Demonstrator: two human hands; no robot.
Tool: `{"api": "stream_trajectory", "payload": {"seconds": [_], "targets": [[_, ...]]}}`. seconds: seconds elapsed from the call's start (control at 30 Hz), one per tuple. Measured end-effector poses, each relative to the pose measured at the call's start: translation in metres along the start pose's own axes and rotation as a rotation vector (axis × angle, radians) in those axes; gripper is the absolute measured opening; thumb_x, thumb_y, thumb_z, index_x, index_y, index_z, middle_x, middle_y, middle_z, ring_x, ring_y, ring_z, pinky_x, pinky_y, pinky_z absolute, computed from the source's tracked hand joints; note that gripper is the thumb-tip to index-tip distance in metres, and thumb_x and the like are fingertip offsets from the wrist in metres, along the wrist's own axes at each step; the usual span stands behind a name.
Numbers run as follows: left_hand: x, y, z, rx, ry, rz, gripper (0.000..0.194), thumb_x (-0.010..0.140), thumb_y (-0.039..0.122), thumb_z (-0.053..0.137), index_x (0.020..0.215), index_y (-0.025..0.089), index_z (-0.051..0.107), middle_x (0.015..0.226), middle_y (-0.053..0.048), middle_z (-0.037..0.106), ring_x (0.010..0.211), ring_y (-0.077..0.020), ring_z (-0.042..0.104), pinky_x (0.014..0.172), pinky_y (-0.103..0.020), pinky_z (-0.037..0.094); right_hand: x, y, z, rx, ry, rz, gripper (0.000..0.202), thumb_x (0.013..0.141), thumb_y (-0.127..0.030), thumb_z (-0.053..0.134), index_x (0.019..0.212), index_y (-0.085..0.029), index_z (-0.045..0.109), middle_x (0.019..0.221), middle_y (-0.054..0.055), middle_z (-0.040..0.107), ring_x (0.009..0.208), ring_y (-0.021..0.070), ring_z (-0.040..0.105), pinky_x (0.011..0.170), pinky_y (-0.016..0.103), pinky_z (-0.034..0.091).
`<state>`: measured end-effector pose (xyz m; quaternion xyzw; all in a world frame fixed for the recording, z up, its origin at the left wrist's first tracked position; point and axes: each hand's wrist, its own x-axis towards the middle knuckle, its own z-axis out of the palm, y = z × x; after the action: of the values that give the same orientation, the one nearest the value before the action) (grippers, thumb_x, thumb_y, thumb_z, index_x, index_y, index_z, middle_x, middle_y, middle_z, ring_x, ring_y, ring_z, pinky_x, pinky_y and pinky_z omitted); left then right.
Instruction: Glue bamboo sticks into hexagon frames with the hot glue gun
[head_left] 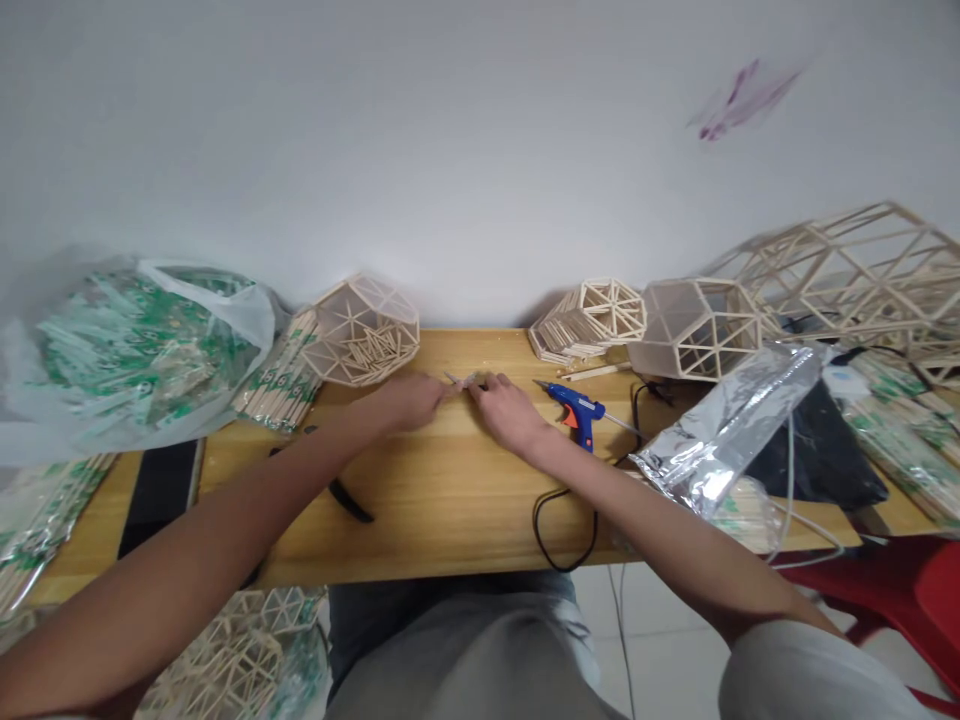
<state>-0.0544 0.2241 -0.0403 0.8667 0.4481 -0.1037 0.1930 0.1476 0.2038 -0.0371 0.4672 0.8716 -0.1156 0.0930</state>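
Near the middle of the table my left hand [421, 402] is closed, its fingers smeared by motion. A thin, pointed grey piece [450, 377] shows at its fingertips, too small to name. Close against it, my right hand [508, 408] is bent down with thumb and fingers pinched together at the same spot. Whatever lies between the fingers is mostly hidden. Just right of my right hand lies a blue hot glue gun [579, 408] with an orange trigger, its nozzle pointing left. Under my left forearm, a black curved handle [349, 500] shows in part.
A hexagonal stick bowl [360, 330] holds loose sticks. Several stick frames [697, 325] line the wall at right. A plastic bag [142, 350] of green-printed packets and a stick bundle [281, 385] stand left. A silver pouch [731, 425], black cable [541, 510] and red chair [892, 590] are right.
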Motion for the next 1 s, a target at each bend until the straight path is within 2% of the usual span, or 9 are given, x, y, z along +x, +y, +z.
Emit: {"api": "stream_trajectory", "payload": {"seconds": [0.17,0.3,0.4,0.47,0.57,0.7,0.83,0.9,1.0], "targets": [[0.001,0.014,0.001,0.012,-0.047,-0.002,0.054,0.103,0.018,0.045,0.154,0.031,0.058,0.118,-0.010,0.082,0.104,-0.0269,0.077,0.089,-0.036,0.057,-0.012,0.006,0.003,-0.004,-0.033,-0.007,0.043,0.106,-0.007,0.044,0.146,-0.007,0.060,0.134,0.022,0.067,0.125,0.0287,0.060,0.109,0.036,0.048],[0.024,0.016,-0.009,0.065,-0.008,-0.087,0.058,0.100,0.013,0.043,0.156,0.023,0.056,0.121,-0.017,0.079,0.111,-0.0325,0.075,0.092,-0.041,0.057,0.010,0.021,-0.004,-0.015,-0.020,0.064,0.044,0.106,-0.005,0.037,0.143,-0.003,0.061,0.134,0.026,0.066,0.127,0.0320,0.060,0.110,0.040,0.047],[0.036,0.014,-0.017,0.070,-0.003,-0.095,0.057,0.101,0.014,0.041,0.156,0.020,0.057,0.120,-0.018,0.079,0.110,-0.0326,0.076,0.093,-0.042,0.056,0.019,0.029,-0.009,-0.011,-0.014,0.079,0.045,0.105,-0.004,0.036,0.142,-0.003,0.061,0.133,0.026,0.067,0.126,0.0321,0.060,0.110,0.040,0.047],[0.032,0.015,-0.017,0.065,-0.015,-0.073,0.056,0.102,0.015,0.041,0.155,0.023,0.058,0.120,-0.017,0.080,0.107,-0.0312,0.076,0.091,-0.040,0.056,0.012,0.026,-0.009,-0.003,-0.020,0.061,0.044,0.105,-0.004,0.038,0.143,-0.005,0.061,0.133,0.024,0.068,0.124,0.0308,0.061,0.109,0.039,0.047],[0.009,0.022,-0.009,0.031,-0.052,-0.015,0.055,0.103,0.016,0.042,0.153,0.028,0.061,0.117,-0.013,0.081,0.102,-0.0276,0.077,0.085,-0.035,0.056,-0.016,0.013,-0.003,0.013,-0.035,0.028,0.046,0.103,-0.002,0.043,0.146,-0.007,0.060,0.133,0.022,0.067,0.123,0.0292,0.062,0.107,0.037,0.049],[-0.029,0.041,0.009,-0.057,-0.081,0.051,0.059,0.102,0.014,0.041,0.157,0.027,0.055,0.120,-0.012,0.081,0.101,-0.0266,0.078,0.085,-0.035,0.055,-0.058,-0.004,0.012,0.079,-0.043,-0.013,0.050,0.098,0.002,0.047,0.145,-0.009,0.061,0.127,0.020,0.068,0.118,0.0291,0.063,0.103,0.038,0.052],[-0.060,0.059,0.041,-0.079,-0.092,0.060,0.065,0.100,0.012,0.041,0.163,0.025,0.047,0.121,-0.014,0.080,0.103,-0.0298,0.077,0.089,-0.041,0.057,-0.092,-0.009,0.034,0.220,0.021,-0.049,0.055,0.095,0.004,0.051,0.147,-0.010,0.060,0.123,0.018,0.069,0.118,0.0296,0.064,0.105,0.041,0.055],[-0.074,0.063,0.062,-0.088,-0.031,0.042,0.069,0.098,0.008,0.039,0.164,0.025,0.046,0.122,-0.013,0.080,0.103,-0.0294,0.077,0.089,-0.042,0.059,-0.108,-0.008,0.047,0.323,0.141,-0.048,0.051,0.098,0.001,0.052,0.148,-0.011,0.060,0.121,0.017,0.070,0.114,0.0284,0.066,0.103,0.041,0.057],[-0.095,0.061,0.097,-0.123,0.196,0.013,0.073,0.096,0.004,0.038,0.164,0.028,0.045,0.132,-0.010,0.078,0.115,-0.0252,0.075,0.096,-0.040,0.059,-0.128,-0.007,0.063,0.503,0.447,-0.003,0.038,0.105,-0.009,0.053,0.141,-0.017,0.063,0.120,0.015,0.070,0.113,0.0264,0.067,0.100,0.040,0.060]]}}
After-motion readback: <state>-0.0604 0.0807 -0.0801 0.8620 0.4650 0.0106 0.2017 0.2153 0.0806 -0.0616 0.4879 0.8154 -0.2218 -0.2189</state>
